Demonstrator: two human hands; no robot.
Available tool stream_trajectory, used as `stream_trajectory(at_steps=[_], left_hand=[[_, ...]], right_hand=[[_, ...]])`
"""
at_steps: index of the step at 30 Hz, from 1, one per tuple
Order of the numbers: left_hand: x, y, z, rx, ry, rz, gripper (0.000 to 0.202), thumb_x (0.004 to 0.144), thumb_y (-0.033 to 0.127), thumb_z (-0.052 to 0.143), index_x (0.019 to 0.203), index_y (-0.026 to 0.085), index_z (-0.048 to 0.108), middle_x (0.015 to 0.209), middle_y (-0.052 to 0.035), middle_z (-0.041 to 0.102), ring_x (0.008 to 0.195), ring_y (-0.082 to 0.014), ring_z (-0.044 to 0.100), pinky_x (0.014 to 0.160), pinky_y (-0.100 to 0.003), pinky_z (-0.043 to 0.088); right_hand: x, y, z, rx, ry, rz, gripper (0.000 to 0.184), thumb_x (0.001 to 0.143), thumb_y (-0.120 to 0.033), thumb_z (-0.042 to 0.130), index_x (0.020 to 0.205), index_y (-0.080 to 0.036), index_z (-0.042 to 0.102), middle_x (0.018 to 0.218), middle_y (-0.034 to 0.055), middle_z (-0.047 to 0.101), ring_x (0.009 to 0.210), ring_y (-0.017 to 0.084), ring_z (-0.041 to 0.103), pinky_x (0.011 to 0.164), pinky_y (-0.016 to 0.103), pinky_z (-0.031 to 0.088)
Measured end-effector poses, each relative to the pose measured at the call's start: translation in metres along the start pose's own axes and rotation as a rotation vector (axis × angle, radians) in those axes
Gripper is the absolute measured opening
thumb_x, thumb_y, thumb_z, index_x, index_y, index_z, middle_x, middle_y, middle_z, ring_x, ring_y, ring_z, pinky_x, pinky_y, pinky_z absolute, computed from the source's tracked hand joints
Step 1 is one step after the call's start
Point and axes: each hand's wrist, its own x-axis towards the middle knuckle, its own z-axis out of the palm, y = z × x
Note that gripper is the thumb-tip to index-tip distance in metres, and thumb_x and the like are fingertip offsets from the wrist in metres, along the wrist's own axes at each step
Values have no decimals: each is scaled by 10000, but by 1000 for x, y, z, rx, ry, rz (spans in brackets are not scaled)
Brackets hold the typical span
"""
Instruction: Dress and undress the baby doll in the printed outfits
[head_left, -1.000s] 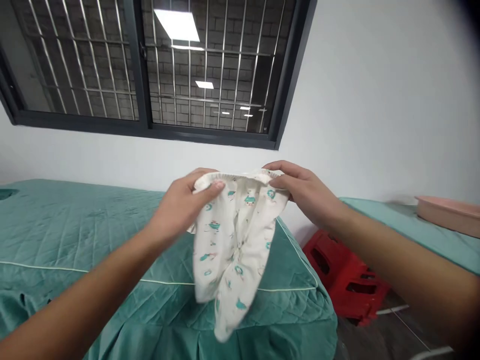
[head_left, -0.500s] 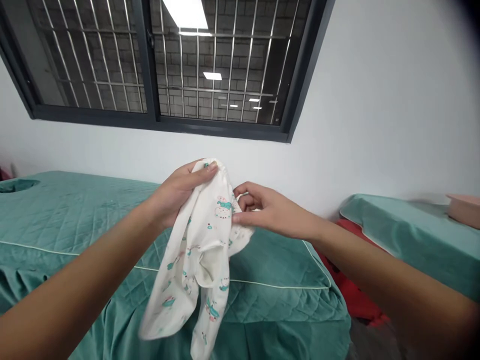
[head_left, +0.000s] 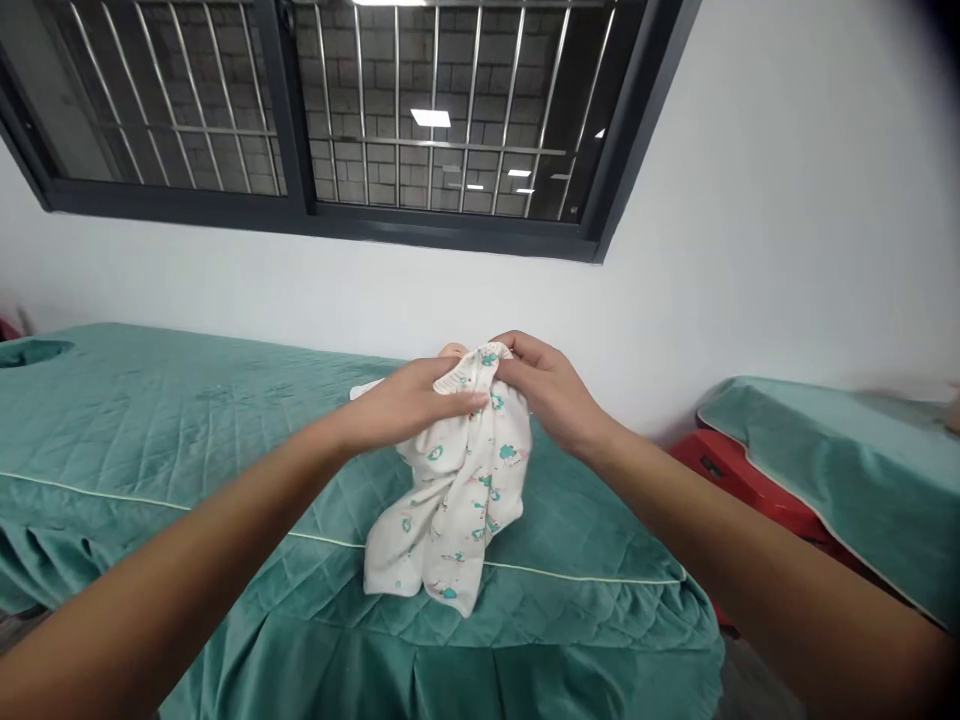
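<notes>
A small white baby garment (head_left: 487, 470) with green and pink cartoon prints hangs gathered between my hands. Two tube-like parts hang down in front of the bed edge; I cannot tell whether they are legs or sleeves. My left hand (head_left: 409, 400) pinches the ribbed edge from the left, thumb in front. From the right, my right hand (head_left: 551, 390) grips the top of the cloth with thumb and fingers. Behind my left hand a bit of white material (head_left: 365, 389) shows, mostly hidden. A small pale peach patch above that hand is too covered to make out.
A green quilted bed (head_left: 187, 400) with a pleated skirt lies below my hands, with a face hole at its far left. To the right stand a red case-like object (head_left: 742, 480) and another green-covered surface (head_left: 847, 450). Behind is a white wall with a barred window (head_left: 450, 120).
The garment has moved right and been turned and bunched at its ribbed edge. My right hand has gone up to its top and grips it there. The view has tilted down slightly.
</notes>
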Motion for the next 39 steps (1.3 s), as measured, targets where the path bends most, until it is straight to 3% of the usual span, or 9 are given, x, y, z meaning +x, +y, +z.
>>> stream_trajectory(at_steps=[7,10,14,16,22,25,28,33,39], left_hand=[[27,-58,8,-528,195,-47,153,759,274,700,843,162,639,724,12,631,618,-110,591,549,-184,463],[28,-80,10,-585,41,-164,268,821,394,658,935,154,688,812,-54,693,694,-159,641,651,-261,533],[21,-98,5,-395,-428,-264,253,770,408,733,794,157,734,690,-61,684,631,-185,640,675,-323,544],[20,-105,0,-340,-540,-244,205,769,361,741,751,157,734,699,-61,693,684,-199,659,726,-330,541],[27,-131,-9,-589,-35,-179,289,805,376,722,975,142,716,885,-75,731,781,-194,678,744,-296,533],[28,-134,-1,-692,86,-143,339,814,382,717,1047,136,700,893,-80,736,781,-197,686,720,-283,531],[22,-130,9,-729,92,-168,391,829,411,700,1117,146,685,946,-87,745,805,-204,694,713,-283,529],[6,-118,12,-580,-269,-291,421,728,305,811,1096,129,707,1048,-115,742,955,-250,689,846,-336,529],[4,-112,9,-678,-26,-231,453,762,307,779,1169,139,670,1056,-118,736,966,-254,686,843,-350,536]], right_hand=[[1,41,-14,-61,-448,316,308,745,-426,761,921,-178,713,846,19,717,702,143,650,611,235,498],[10,66,-10,73,-260,304,343,786,-486,715,928,-174,717,815,27,724,693,146,656,616,245,511],[26,91,-5,360,-8,301,409,816,-548,670,978,-172,682,875,45,729,756,167,680,679,268,543],[30,101,-5,428,11,323,435,820,-570,658,997,-172,671,880,42,727,773,174,686,703,277,548],[25,117,-14,227,-453,416,467,766,-538,730,1015,-145,694,887,53,726,766,178,678,663,259,523],[22,118,-11,84,-583,453,403,724,-444,795,972,-136,718,891,50,729,791,186,680,696,266,529],[22,116,-2,186,-371,407,357,760,-459,764,934,-150,715,833,43,731,703,166,674,647,260,529],[19,107,6,442,-17,265,427,824,-547,669,1081,-206,678,932,67,745,844,223,700,734,326,564],[-3,105,6,378,-370,421,511,768,-513,740,1141,-170,676,996,87,744,898,226,703,811,347,567]])
